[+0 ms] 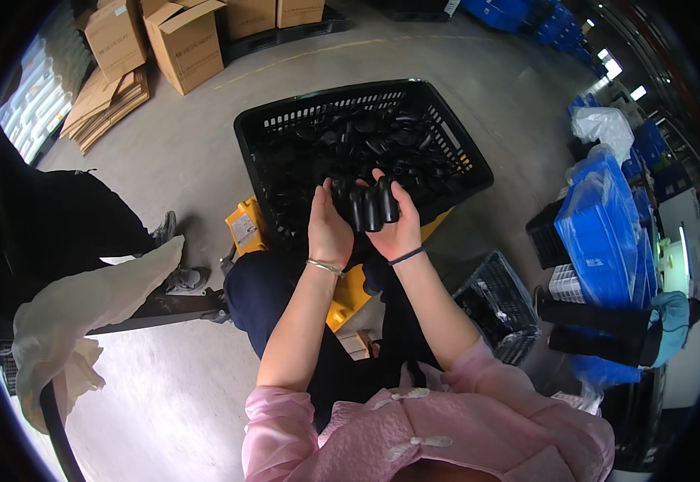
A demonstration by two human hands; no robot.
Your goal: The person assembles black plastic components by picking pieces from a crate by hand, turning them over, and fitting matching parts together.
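Note:
Over the near side of a large black plastic crate (446, 181), both my hands cup a small row of glossy black rounded parts (371, 210), shaped like short tubes or handles. My right hand (401, 233) supports them from below and the right, its thumb along the outermost piece. My left hand (331, 231) presses in from the left side, with its fingers partly hidden behind the parts. Many similar black pieces (350, 140) lie loose in the crate under and beyond my hands.
The crate rests on a yellow stand (350, 301) by my knees. A lined black basket (499, 313) stands at right. Blue bins (599, 233) and a person in teal (667, 329) are farther right. Cardboard boxes (185, 48) stand far left; another person's shoes (185, 279) show at left.

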